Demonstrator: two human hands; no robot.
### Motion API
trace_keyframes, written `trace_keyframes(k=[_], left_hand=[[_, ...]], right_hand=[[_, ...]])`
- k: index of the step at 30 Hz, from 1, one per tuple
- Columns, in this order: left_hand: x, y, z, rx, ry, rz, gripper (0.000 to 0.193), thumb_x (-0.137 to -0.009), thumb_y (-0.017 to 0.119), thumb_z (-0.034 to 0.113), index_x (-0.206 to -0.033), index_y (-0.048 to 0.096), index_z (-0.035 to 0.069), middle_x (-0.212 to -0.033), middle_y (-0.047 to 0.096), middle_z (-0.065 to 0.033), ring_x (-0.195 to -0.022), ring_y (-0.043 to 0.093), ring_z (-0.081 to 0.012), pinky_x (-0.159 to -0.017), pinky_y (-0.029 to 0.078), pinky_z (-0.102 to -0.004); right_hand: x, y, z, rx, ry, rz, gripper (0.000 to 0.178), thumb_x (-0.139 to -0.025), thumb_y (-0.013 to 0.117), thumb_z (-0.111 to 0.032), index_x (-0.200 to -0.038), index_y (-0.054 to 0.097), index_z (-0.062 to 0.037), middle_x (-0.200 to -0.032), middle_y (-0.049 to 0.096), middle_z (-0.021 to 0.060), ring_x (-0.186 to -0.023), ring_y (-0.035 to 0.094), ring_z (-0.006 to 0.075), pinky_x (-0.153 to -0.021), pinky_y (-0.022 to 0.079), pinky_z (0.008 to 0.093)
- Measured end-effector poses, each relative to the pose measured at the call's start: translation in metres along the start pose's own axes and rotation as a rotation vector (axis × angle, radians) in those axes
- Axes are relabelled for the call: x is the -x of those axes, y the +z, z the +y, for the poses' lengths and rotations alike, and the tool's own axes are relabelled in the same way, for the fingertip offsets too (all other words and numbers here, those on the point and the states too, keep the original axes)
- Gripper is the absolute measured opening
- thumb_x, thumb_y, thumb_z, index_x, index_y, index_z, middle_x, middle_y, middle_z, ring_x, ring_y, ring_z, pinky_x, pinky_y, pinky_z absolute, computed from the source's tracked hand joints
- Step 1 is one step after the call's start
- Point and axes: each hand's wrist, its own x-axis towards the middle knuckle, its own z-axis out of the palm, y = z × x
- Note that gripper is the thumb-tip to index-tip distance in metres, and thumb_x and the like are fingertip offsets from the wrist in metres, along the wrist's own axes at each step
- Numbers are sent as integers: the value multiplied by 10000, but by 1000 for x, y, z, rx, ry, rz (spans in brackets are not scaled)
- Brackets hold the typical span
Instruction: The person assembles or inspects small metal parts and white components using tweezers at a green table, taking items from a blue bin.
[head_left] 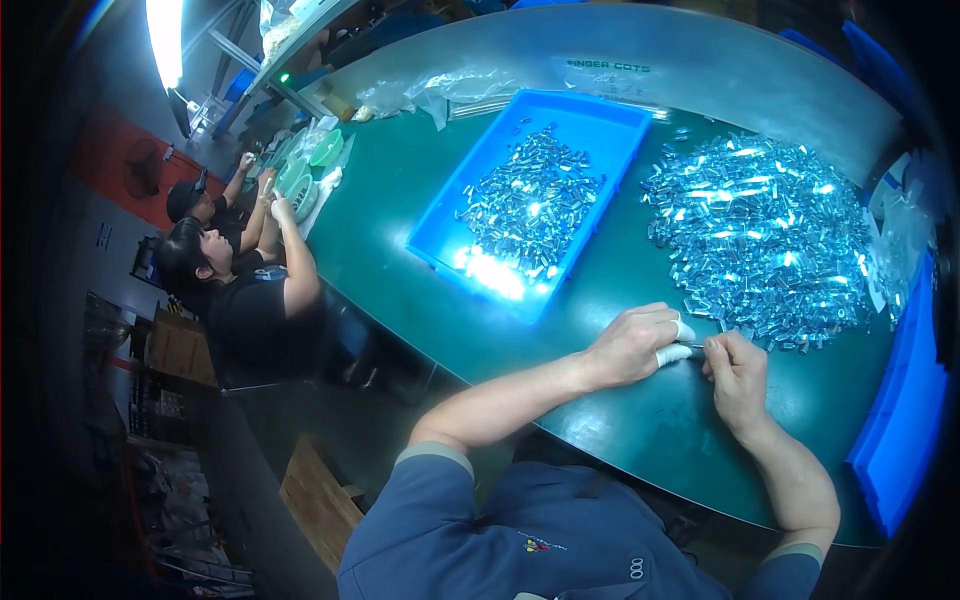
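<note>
My left hand [635,345] and my right hand [738,380] meet over the green table [610,420], close to its near edge. White finger cots [674,353] cover fingertips of my left hand, which is closed in a pinch. The right hand's bare thumb and fingers pinch too. Between the two hands shows a small, thin, dark piece [698,346], too small to name. Just beyond my right hand spreads a heap of small shiny metal pieces [765,240]. A blue tray [425,237] farther left contains more such pieces [535,200].
A metal panel [700,70] borders the table's far side, with crumpled clear plastic bags [435,95] against it. Blue trays [905,430] stand at the right edge. Two co-workers [235,265] sit at the left near green bowls [292,180]. A cardboard sheet [318,505] is below.
</note>
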Motion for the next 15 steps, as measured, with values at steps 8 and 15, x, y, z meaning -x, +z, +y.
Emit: trace_keyframes(k=[8, 15], left_hand=[[-1, 2, 4, -83, 72, 53, 181, -822, 804, 97, -964, 699, 59, -831, 640, -84, -793, 629, -297, -679, 517, -415], [-1, -51, -10, -409, 30, 148, 238, -806, 823, 76, -1018, 714, 82, -891, 704, -101, -847, 683, -297, -732, 550, -399]], right_hand=[[4, 0, 6, -84, 184, -4, 436, -1074, 563, -290, -740, 639, -20, -557, 569, 19, -494, 517, 93, -477, 393, 289], [-8, 0, 4, -225, 243, 107, 439, -1072, 568, -292, -727, 629, -28, -578, 581, 10, -505, 516, 68, -478, 389, 254]])
